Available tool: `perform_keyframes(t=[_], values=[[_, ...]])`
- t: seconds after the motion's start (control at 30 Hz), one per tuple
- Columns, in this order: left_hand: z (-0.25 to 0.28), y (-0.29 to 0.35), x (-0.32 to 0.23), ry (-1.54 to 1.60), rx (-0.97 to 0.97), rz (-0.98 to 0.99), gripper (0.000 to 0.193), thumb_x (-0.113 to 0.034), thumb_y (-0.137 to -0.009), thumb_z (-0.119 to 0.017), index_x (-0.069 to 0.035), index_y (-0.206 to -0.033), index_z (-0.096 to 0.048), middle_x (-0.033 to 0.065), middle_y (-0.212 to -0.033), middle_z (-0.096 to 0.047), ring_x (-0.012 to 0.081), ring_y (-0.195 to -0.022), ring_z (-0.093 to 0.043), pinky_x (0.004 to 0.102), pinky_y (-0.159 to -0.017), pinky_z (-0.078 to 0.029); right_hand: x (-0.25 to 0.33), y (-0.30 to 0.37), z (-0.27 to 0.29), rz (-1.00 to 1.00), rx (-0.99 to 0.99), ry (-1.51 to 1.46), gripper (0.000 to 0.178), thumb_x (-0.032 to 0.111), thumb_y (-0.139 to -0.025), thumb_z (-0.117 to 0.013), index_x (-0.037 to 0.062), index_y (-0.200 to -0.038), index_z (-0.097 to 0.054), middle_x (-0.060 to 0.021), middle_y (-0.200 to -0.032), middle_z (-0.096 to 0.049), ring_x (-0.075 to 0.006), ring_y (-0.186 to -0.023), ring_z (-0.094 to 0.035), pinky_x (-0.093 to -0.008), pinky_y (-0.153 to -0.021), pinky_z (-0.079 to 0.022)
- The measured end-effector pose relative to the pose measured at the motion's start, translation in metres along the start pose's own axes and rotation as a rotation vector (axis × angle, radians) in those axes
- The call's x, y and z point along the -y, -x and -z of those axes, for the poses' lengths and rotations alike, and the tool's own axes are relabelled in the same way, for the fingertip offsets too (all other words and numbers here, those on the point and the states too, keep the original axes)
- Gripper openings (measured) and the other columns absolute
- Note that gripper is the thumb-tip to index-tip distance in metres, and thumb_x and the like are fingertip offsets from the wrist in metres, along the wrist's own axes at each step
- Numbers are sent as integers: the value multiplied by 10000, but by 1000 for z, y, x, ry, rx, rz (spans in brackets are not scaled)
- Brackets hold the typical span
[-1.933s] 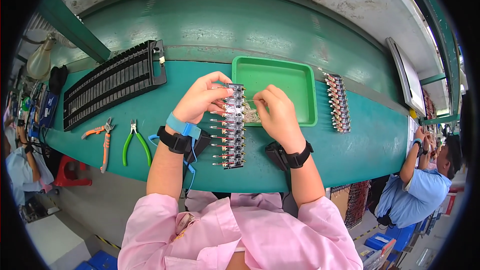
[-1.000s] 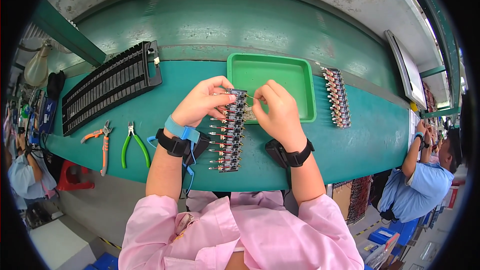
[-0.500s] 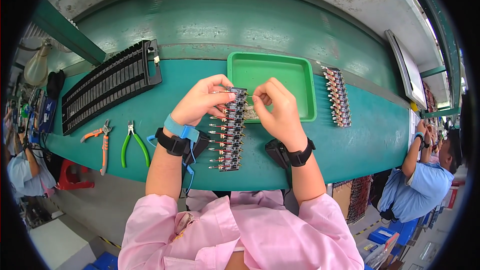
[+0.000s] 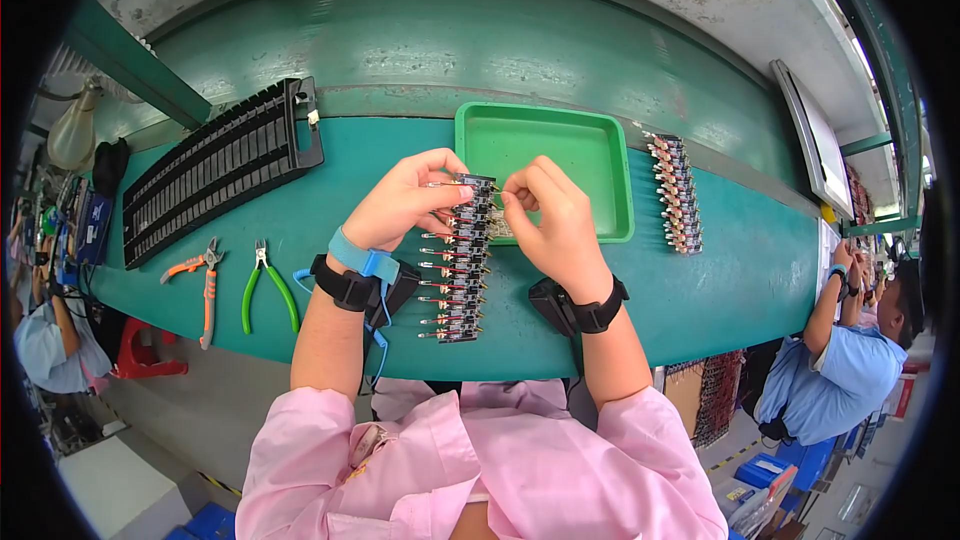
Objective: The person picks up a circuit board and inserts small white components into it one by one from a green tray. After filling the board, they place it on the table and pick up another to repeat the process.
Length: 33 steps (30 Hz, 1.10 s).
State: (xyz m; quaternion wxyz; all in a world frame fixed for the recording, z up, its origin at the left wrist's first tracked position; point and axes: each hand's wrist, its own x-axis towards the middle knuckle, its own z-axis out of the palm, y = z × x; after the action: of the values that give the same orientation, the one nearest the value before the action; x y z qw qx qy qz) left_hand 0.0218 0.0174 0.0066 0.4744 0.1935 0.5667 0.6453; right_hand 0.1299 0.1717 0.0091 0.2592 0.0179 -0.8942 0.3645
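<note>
A long dark strip of small circuit boards (image 4: 466, 260), with red leads and metal tips along its left side, lies lengthwise in front of me. At its far end my left hand (image 4: 398, 202) is closed, thumb on top of the strip. My right hand (image 4: 556, 225) is in a pinch just off the strip's right edge, over the near left corner of a green tray (image 4: 622, 180). Whatever sits between those right fingertips is too small to make out. Thin pale pieces (image 4: 501, 228) lie in the tray's near left part, partly hidden by the right hand.
A second strip of boards (image 4: 677, 195) lies right of the tray. To the left are a slotted black rack (image 4: 225, 165), orange-handled pliers (image 4: 209, 290) and green-handled cutters (image 4: 265, 290). A blue coiled cord runs from my left wristband (image 4: 365, 260). Co-workers sit at both sides.
My right hand has shifted very slightly left, closer to the strip's edge. The left hand and the strip stay nearly where they were.
</note>
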Motion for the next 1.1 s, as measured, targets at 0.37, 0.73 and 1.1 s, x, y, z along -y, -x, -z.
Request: perform_keyframes(t=[0.37, 0.73, 1.1], values=[[2, 0, 1, 45, 15, -31, 116, -111, -815, -563, -50, -889, -498, 20, -775, -575, 53, -641, -553, 164, -494, -488, -3, 0, -1, -34, 15, -14, 91, -72, -726, -546, -7, -764, -494, -69, -690, -468, -157, -594, -517, -252, -527, -422], [3, -2, 3, 37, 57, 7, 87, -90, -805, -562, -41, -869, -532, 32, -760, -587, 65, -624, -565, 180, -511, -503, -5, -2, 1, 63, 27, 45, 93, -54, -740, -557, -8, -784, -490, -86, -709, -472, -193, -613, -522, -264, -530, -421], [22, -3, 2, 146, -143, -75, 64, -115, -820, -538, -62, -825, -504, 9, -741, -567, 63, -619, -564, 215, -535, -495, -15, 9, -6, -21, 245, 191, 114, -11, -680, -600, 12, -780, -550, -96, -734, -510, -228, -688, -546, -319, -620, -443]])
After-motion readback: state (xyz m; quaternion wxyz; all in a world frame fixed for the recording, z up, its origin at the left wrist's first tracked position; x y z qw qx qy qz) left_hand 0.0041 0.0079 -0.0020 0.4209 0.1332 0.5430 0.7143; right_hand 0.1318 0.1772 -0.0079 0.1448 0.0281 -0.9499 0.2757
